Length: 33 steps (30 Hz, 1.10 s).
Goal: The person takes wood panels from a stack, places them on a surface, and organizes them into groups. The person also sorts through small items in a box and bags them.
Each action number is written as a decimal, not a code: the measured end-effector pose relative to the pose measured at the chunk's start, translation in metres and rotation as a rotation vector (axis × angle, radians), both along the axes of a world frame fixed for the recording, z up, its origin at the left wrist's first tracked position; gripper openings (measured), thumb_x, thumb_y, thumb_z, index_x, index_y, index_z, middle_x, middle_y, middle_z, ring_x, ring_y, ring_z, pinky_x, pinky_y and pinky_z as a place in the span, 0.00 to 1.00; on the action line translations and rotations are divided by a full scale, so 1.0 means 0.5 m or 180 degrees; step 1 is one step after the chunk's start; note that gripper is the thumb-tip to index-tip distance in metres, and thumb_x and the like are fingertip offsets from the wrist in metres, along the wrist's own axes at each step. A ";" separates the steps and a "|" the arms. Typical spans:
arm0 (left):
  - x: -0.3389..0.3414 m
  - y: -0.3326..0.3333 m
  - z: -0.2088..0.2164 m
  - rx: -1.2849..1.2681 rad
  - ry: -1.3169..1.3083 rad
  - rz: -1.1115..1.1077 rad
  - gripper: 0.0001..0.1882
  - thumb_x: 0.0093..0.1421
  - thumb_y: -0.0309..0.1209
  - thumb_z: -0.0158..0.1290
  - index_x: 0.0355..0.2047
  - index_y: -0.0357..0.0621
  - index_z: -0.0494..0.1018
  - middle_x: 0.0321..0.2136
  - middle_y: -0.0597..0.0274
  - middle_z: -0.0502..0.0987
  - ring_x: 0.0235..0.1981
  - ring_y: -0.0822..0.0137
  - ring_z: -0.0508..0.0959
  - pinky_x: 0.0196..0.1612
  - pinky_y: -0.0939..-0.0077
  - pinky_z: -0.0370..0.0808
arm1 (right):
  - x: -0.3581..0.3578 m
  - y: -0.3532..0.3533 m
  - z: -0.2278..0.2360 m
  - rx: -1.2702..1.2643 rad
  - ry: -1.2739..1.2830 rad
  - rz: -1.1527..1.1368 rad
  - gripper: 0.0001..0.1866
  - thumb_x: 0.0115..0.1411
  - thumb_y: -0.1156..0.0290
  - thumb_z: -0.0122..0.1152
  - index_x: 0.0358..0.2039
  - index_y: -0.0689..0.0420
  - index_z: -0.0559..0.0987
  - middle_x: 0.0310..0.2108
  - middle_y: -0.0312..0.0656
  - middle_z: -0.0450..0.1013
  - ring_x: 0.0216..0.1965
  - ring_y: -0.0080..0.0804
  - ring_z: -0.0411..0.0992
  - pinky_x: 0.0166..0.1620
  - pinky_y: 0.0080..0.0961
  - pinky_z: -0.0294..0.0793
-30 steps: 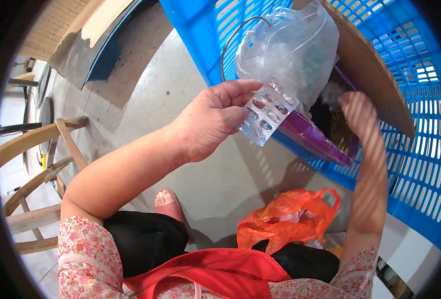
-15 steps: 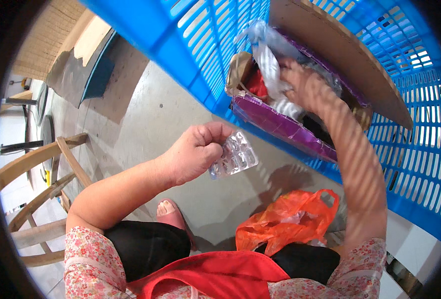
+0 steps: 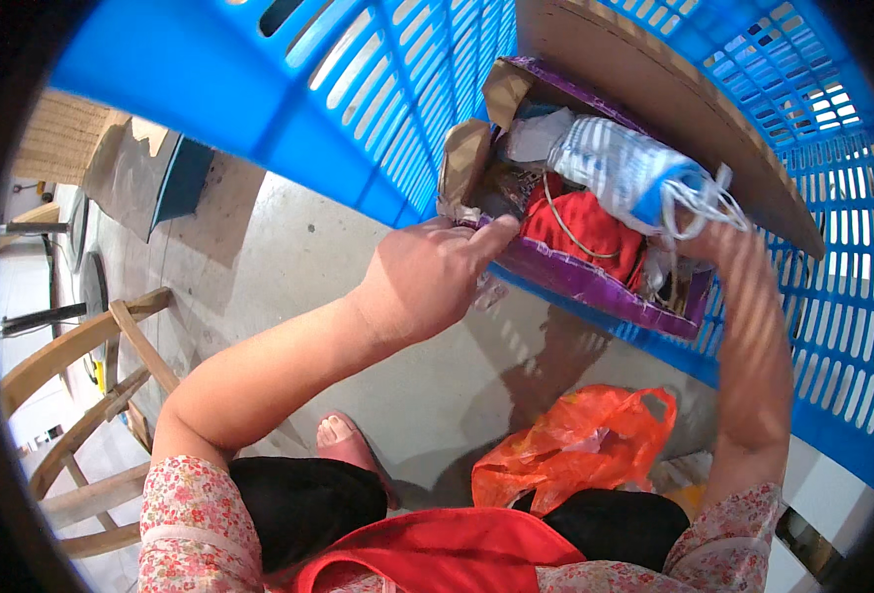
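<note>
A purple cardboard box (image 3: 595, 298) lies tilted inside a blue slatted plastic basket (image 3: 289, 128). My left hand (image 3: 427, 277) is closed at the box's near left corner. A clear blister pack (image 3: 491, 291) pokes out from under its fingers, mostly hidden. My right hand (image 3: 718, 245) reaches into the box's right end, its fingers hidden behind white looped cords. Those cords hang from a blue-and-white bundle like folded face masks (image 3: 605, 158). Beside it lie a red cloth (image 3: 580, 225) and a crumpled white piece (image 3: 539, 136).
A brown cardboard sheet (image 3: 674, 89) leans in the basket behind the box. On the floor below sits an orange plastic bag (image 3: 575, 445), close to my legs. A wooden chair frame (image 3: 86, 341) stands at the left.
My left hand has moved right to the box's corner with the blister pack. My right hand has shifted from the box's middle to its right end, and the red cloth shows more.
</note>
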<state>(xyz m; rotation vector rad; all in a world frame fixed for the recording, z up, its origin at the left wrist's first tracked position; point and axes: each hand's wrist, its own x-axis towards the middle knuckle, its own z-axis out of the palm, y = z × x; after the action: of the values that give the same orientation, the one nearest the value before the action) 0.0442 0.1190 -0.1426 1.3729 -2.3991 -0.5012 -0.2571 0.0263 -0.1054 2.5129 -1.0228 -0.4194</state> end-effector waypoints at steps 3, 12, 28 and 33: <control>0.019 0.008 -0.010 0.0025 -0.0019 -0.0105 0.24 0.51 0.19 0.51 0.51 0.43 0.68 0.30 0.54 0.79 0.34 0.53 0.80 0.35 0.61 0.77 | -0.003 0.049 0.122 -0.0334 -0.0518 0.0228 0.17 0.58 0.70 0.62 0.48 0.58 0.78 0.44 0.52 0.76 0.48 0.41 0.75 0.45 0.34 0.77; 0.031 0.009 -0.039 -0.0389 0.0183 -0.0513 0.19 0.51 0.26 0.55 0.45 0.49 0.72 0.25 0.62 0.74 0.29 0.58 0.76 0.29 0.65 0.74 | 0.303 -0.022 0.004 0.1933 -0.0094 -0.0137 0.13 0.60 0.67 0.52 0.43 0.53 0.80 0.44 0.43 0.76 0.51 0.35 0.73 0.53 0.36 0.72; 0.026 0.012 -0.045 -0.0514 0.0539 -0.0520 0.22 0.45 0.19 0.56 0.42 0.46 0.71 0.21 0.60 0.72 0.24 0.53 0.75 0.26 0.62 0.73 | -0.017 -0.009 -0.131 0.0761 0.0241 -0.0253 0.15 0.61 0.54 0.56 0.38 0.52 0.79 0.35 0.47 0.76 0.35 0.43 0.76 0.38 0.40 0.76; 0.027 0.014 -0.039 -0.0397 0.0350 -0.0481 0.23 0.45 0.18 0.55 0.43 0.46 0.71 0.21 0.60 0.72 0.23 0.54 0.74 0.26 0.62 0.73 | 0.137 -0.069 -0.134 0.1809 -0.1376 -0.0465 0.13 0.57 0.59 0.64 0.37 0.54 0.81 0.35 0.48 0.76 0.36 0.48 0.76 0.40 0.36 0.78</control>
<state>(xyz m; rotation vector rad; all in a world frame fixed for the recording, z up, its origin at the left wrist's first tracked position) 0.0580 0.1263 -0.1619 1.0895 -2.4112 -0.4444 -0.1884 -0.0081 -0.1726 3.1377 -1.4153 -0.2296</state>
